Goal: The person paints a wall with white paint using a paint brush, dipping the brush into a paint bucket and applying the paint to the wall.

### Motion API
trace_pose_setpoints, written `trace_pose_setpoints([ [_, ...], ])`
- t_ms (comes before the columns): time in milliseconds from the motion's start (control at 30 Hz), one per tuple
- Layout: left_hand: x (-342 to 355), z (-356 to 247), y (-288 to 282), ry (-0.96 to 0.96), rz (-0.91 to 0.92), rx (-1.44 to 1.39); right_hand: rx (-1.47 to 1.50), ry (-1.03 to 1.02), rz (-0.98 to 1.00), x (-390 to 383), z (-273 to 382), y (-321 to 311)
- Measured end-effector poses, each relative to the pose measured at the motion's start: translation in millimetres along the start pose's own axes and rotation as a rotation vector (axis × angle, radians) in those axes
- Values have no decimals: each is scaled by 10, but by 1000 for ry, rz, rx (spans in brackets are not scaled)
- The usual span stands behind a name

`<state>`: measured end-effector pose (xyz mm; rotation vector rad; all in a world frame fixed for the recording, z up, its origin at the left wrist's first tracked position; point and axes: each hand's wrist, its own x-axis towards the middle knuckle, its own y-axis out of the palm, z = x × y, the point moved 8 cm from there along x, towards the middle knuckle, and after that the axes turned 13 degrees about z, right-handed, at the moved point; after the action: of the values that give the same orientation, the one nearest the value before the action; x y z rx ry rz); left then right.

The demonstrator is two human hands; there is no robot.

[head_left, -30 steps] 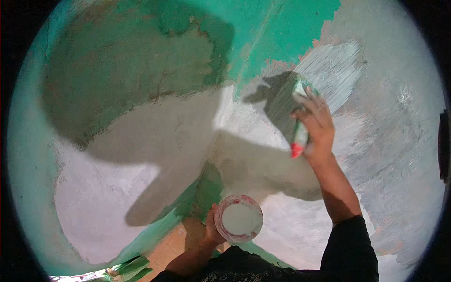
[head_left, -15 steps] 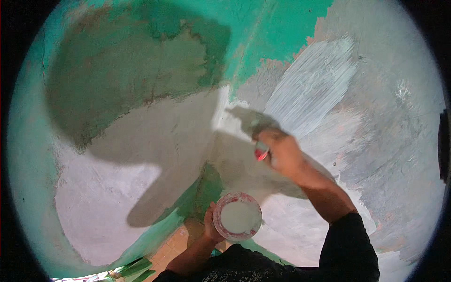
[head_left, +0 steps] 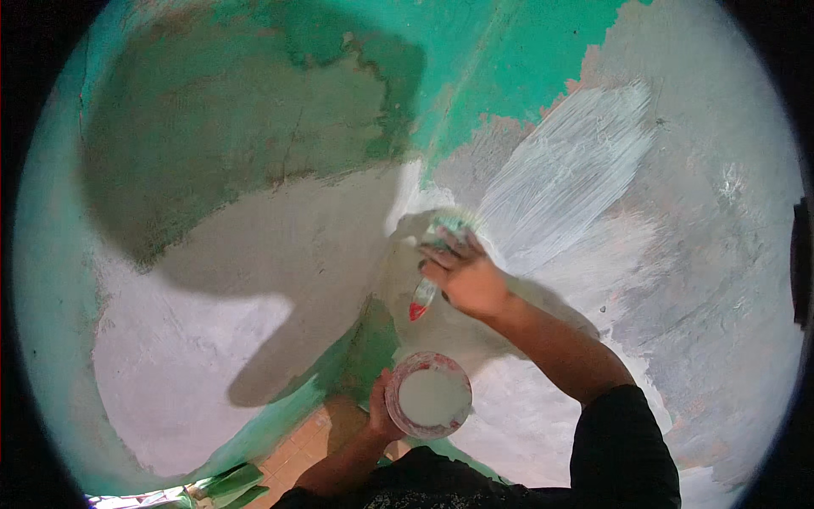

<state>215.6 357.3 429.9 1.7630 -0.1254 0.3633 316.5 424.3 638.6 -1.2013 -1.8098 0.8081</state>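
Note:
My right hand (head_left: 466, 280), closed round a paintbrush (head_left: 418, 305) with a red-tipped handle and pale, paint-covered head, is at the wall a little right of the inside corner. The brush head shows above my fingers and casts a shadow there. My left hand (head_left: 381, 407) grips a round tub (head_left: 428, 395) of white paint with a red-smeared rim, low in the middle of the view. Around the brush, the wall (head_left: 577, 165) carries pale coats, with fresh streaky strokes to the upper right and older green paint above.
The second wall (head_left: 178, 356), on the left, has green and white patches under a large shadow. A tiled floor (head_left: 288, 462) shows below, with green leaf-like pieces (head_left: 237, 483) at the lower left. A dark narrow shape (head_left: 797, 263) is at the far right edge.
My right hand with the brush has moved down and leftward from the streaked patch on the right wall toward the corner. My left hand and the tub have barely moved.

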Motion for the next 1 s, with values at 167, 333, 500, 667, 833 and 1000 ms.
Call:
trace_pose_setpoints([
  [167, -30, -20, -33, -3, -31, 16, 414, 85, 16, 114, -301, -325],
  [333, -45, -16, -89, 24, -6, -7, 432, 126, -577, -6, -907, -1429],
  [500, -59, -33, -28, -15, -107, 90, -36, 20, -422, -19, -633, -875],
  [667, -74, 24, -154, -8, 6, -23, 80, -79, -135, 0, -91, -226],
  [833, -28, -29, 53, -2, -34, 232, 384, 196, -121, 116, -685, -618],
  [1000, -79, -11, -140, 9, -74, 61, 508, 170, -641, 12, -1163, -1410],
])
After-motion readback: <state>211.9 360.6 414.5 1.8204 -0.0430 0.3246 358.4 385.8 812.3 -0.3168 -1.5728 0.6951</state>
